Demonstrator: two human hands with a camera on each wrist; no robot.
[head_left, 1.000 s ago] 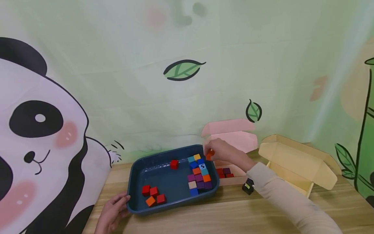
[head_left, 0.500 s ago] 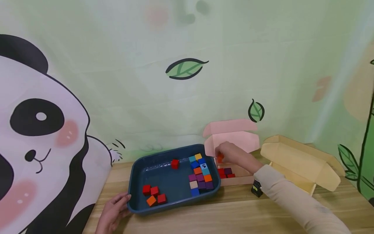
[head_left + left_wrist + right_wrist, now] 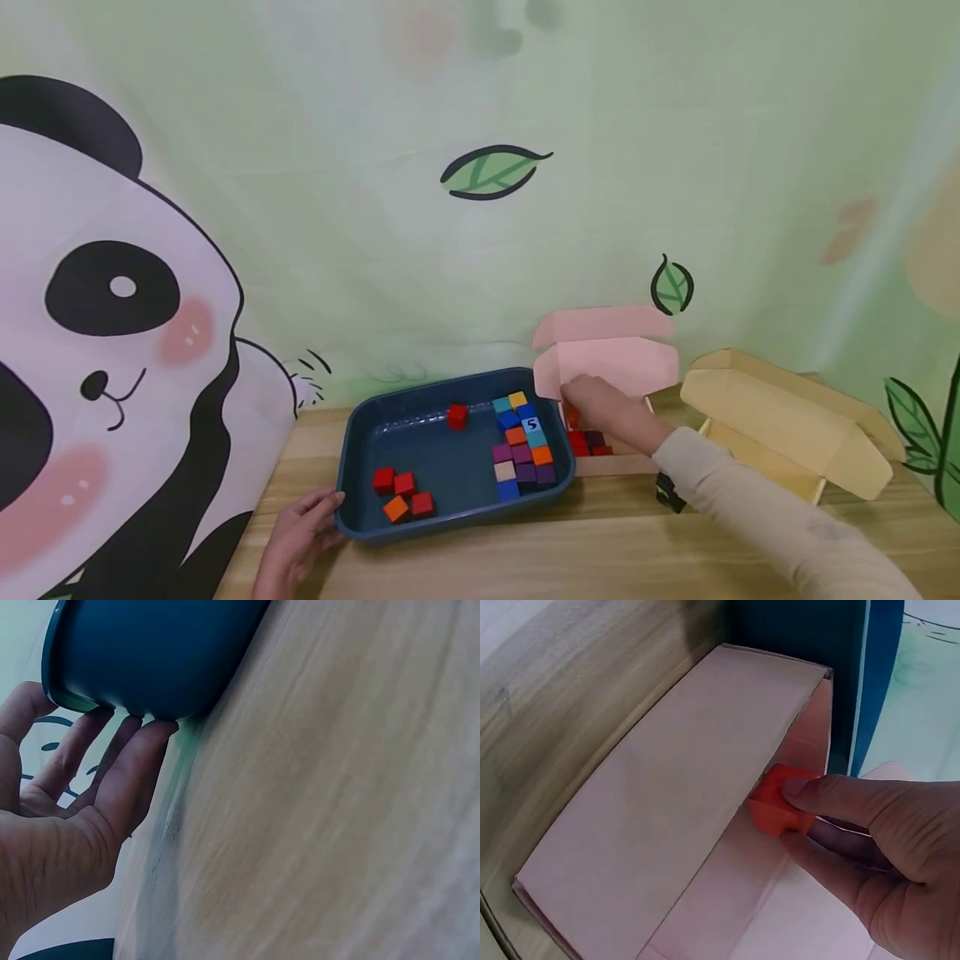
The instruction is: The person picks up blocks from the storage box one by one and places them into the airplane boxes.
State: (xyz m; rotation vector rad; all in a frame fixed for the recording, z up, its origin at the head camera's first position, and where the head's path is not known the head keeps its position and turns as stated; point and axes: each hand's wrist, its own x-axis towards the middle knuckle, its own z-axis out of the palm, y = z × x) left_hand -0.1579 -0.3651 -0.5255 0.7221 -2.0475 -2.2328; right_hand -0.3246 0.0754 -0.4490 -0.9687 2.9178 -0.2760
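My right hand [image 3: 609, 410] pinches an orange-red cube [image 3: 780, 791] between thumb and fingers, inside the open pink box [image 3: 618, 465]. In the right wrist view, this cube is beside the box's inner wall. Several red cubes [image 3: 577, 443] and a dark purple one lie in the box, partly behind my hand. Beside the box stands a dark blue tray [image 3: 431, 533], its left corner touched by the fingertips of my left hand [image 3: 300, 529]. In the left wrist view, these fingers rest against the tray's outer wall, not wrapped round it.
In the tray, several coloured cubes [image 3: 522, 454], one marked 5, are grouped at the right. Red cubes [image 3: 404, 484] and an orange one lie at its left, with a lone red cube [image 3: 457, 417] near the back. An open yellow box [image 3: 765, 450] stands right of the pink box.
My right hand has moved right and down from the tray's edge into the pink box, carrying the cube. My left hand has stayed at the tray's corner. The head view has shifted slightly.
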